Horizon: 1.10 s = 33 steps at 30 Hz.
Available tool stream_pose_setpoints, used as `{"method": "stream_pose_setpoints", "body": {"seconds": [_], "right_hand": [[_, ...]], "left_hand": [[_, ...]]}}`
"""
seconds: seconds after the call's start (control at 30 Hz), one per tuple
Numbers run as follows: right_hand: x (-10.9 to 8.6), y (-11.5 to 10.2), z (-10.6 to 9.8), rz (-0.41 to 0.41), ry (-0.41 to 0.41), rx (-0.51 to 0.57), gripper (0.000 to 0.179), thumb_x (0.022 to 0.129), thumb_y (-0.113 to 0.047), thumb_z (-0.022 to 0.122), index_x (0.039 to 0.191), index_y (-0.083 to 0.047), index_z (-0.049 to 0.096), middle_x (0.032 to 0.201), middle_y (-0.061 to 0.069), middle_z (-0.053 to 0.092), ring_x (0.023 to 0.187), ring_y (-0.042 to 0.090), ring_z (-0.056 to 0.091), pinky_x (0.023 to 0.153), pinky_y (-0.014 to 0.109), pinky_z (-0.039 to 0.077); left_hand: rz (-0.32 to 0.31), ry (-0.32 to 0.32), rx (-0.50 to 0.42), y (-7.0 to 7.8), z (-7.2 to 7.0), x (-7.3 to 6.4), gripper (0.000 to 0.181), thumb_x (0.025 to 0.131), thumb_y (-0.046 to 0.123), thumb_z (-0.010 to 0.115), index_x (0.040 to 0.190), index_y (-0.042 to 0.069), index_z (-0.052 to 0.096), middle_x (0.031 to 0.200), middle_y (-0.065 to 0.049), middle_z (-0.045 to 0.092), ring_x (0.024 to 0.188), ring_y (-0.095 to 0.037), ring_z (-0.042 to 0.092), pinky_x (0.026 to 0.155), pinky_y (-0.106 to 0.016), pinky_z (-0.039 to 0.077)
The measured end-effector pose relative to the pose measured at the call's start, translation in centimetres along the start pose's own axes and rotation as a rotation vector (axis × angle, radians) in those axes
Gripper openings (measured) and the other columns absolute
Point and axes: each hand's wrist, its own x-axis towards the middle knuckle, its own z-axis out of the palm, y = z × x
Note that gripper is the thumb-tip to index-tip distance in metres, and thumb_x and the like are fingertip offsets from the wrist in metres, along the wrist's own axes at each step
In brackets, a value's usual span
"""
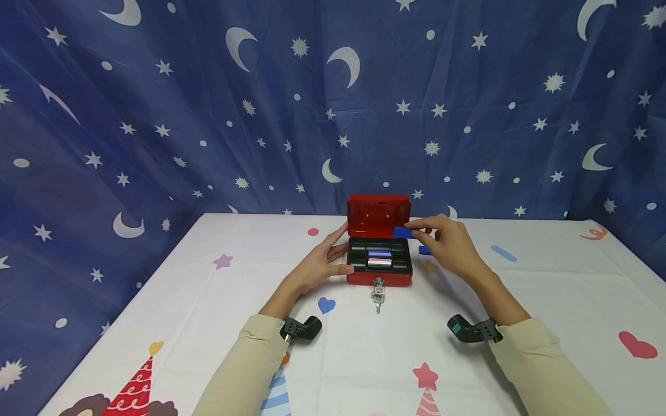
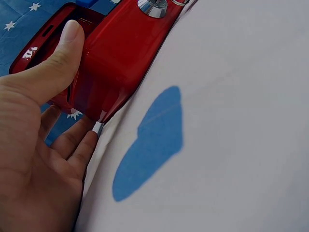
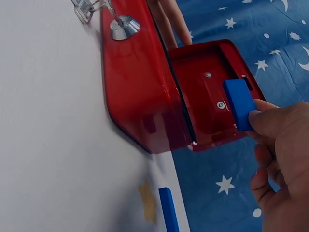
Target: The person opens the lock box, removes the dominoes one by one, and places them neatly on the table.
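Note:
A red cash box (image 1: 378,279) stands with its lid (image 1: 378,215) up; keys (image 1: 378,296) hang from its front lock. In its black tray (image 1: 358,260) lie a blue-purple bar (image 1: 379,253) and a pink-and-white bar (image 1: 379,262). My left hand (image 1: 319,261) rests against the box's left side, thumb at the front rim and fingers fairly straight. Between thumb and fingers, my right hand (image 1: 451,241) pinches a flat blue block (image 3: 239,104), held above the tray's right side near the lid. Another blue block (image 3: 168,210) lies on the table right of the box.
The table is covered with a white cloth (image 1: 234,312) printed with hearts, stars and party hats. Behind the box hangs a dark blue curtain (image 1: 281,115) with moons and stars. Each wrist wears a black camera band.

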Motion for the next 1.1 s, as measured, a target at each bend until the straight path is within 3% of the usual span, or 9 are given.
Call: {"method": "stream_pose_setpoints", "body": {"seconds": [0.3, 0.6, 0.9, 1.1], "right_hand": [[0.0, 0.8, -0.7, 0.029, -0.02, -0.018, 0.023, 0.093, -0.01, 0.063, 0.114, -0.011, 0.072, 0.101, 0.007, 0.065, 0.083, 0.021, 0.048, 0.067, 0.034, 0.044], [0.0, 1.8, -1.2, 0.071, -0.039, -0.029, 0.022, 0.093, -0.012, 0.063, 0.113, -0.011, 0.072, 0.108, 0.01, 0.068, 0.082, 0.022, 0.05, 0.069, 0.034, 0.045], [-0.2, 3.2, -1.8, 0.103, -0.043, -0.025, 0.022, 0.093, -0.014, 0.063, 0.113, -0.012, 0.071, 0.105, 0.01, 0.068, 0.085, 0.024, 0.049, 0.072, 0.035, 0.043], [-0.5, 4.1, -2.5, 0.126, -0.043, -0.015, 0.022, 0.093, -0.015, 0.063, 0.113, -0.011, 0.071, 0.108, 0.011, 0.068, 0.086, 0.024, 0.048, 0.073, 0.036, 0.043]], "left_hand": [[0.016, 0.006, 0.001, -0.2, 0.1, 0.1, 0.096, 0.079, 0.004, 0.076, 0.151, 0.037, 0.022, 0.155, 0.006, 0.023, 0.134, -0.017, 0.039, 0.107, -0.032, 0.034], [0.015, -0.016, -0.009, -0.1, 0.0, 0.1, 0.097, 0.08, 0.003, 0.075, 0.153, 0.033, 0.019, 0.157, -0.001, 0.019, 0.136, -0.024, 0.036, 0.109, -0.039, 0.031], [0.0, -0.04, -0.025, 2.6, 0.2, -0.9, 0.096, 0.081, -0.001, 0.073, 0.155, 0.019, 0.015, 0.158, -0.009, 0.017, 0.137, -0.031, 0.032, 0.11, -0.045, 0.028], [0.002, -0.031, -0.023, 2.8, 0.3, -1.1, 0.096, 0.081, 0.0, 0.073, 0.155, 0.02, 0.016, 0.158, -0.009, 0.017, 0.138, -0.031, 0.032, 0.11, -0.045, 0.027]]}}
